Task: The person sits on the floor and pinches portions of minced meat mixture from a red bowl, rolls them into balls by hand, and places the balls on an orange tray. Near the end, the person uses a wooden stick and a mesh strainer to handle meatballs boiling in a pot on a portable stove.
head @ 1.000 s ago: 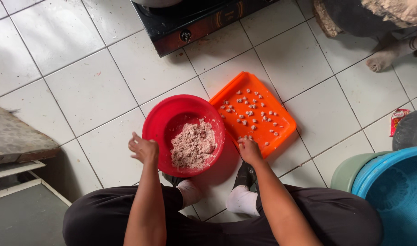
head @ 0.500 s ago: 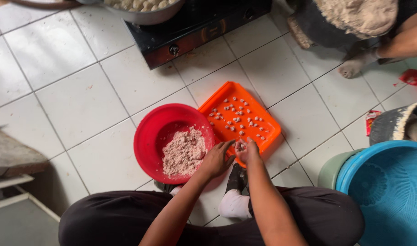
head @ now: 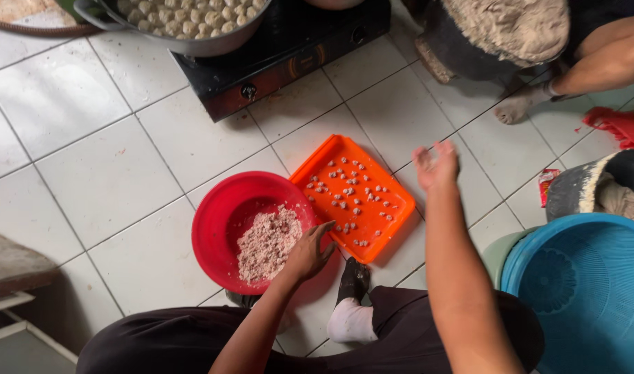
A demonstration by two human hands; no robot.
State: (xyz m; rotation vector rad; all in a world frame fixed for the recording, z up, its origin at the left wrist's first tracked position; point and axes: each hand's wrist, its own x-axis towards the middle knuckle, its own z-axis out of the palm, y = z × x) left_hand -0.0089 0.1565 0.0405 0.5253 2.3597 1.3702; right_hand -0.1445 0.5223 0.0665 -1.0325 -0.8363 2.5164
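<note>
Our left hand (head: 309, 253) rests at the four o'clock rim of the red bowl (head: 216, 228), fingers loosely curled and slightly apart, touching the edge of the pinkish minced mixture (head: 267, 242) heaped in the bowl's right half. We cannot tell whether a pinch of it sits under the fingertips. Our right hand (head: 436, 165) hangs in the air at about three o'clock from the orange tray (head: 393, 215), fingers spread and empty, blurred by motion. The tray sits touching the bowl at its two o'clock side and carries many small pale balls (head: 348, 190) scattered across it, with bare room toward its right corner.

To do this well, we judge that we should pinch small, even portions from the near edge of the heap, roll each firmly between both palms, and set it in a bare spot so that pieces do not stick together.

At twelve o'clock a dark stove (head: 289, 48) holds a metal pot of pale balls (head: 185, 21); a blue basket (head: 587, 291) stands at four o'clock.
</note>
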